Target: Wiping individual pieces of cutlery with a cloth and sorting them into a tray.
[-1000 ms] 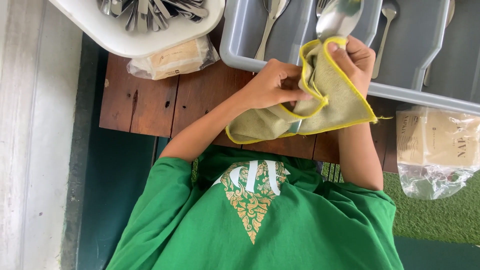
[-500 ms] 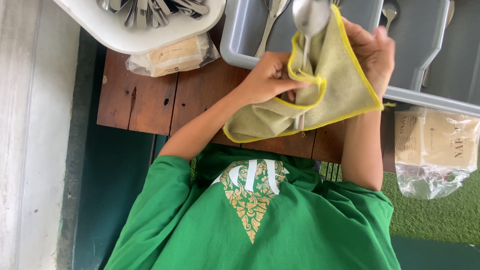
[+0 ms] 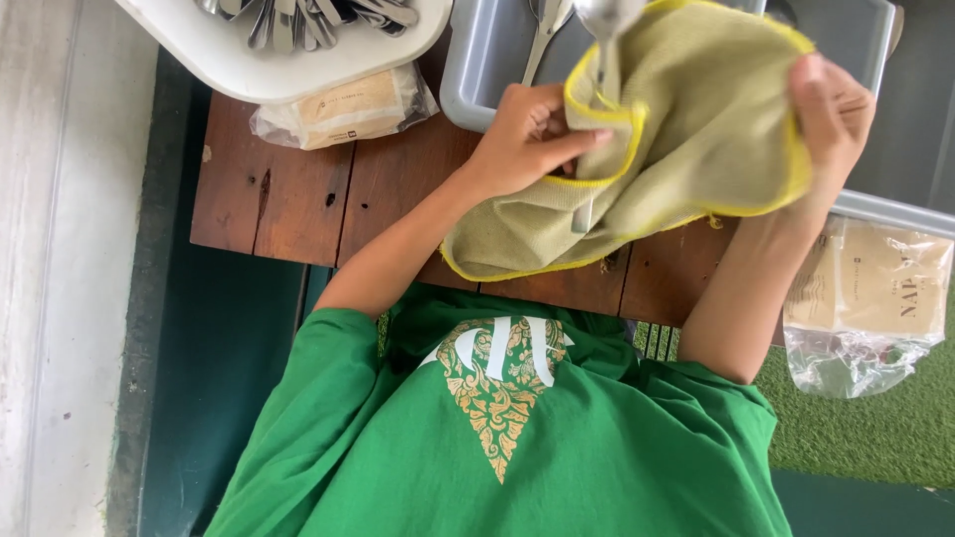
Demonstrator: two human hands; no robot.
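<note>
While spoon point(image 3: 607, 20) stands upright, bowl up, handle running down into olive cloth point(image 3: 676, 149), I see left hand point(image 3: 527, 134) pinching handle through cloth; right hand point(image 3: 831, 109) clamps cloth's far edge above grey cutlery tray point(image 3: 477, 70).

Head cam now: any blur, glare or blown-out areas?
Head view: even daylight, no hard shadows; the white tray and pale floor strip look near blown out; mild glare on the spoon; right hand and cloth slightly soft; left hand sharper.
</note>
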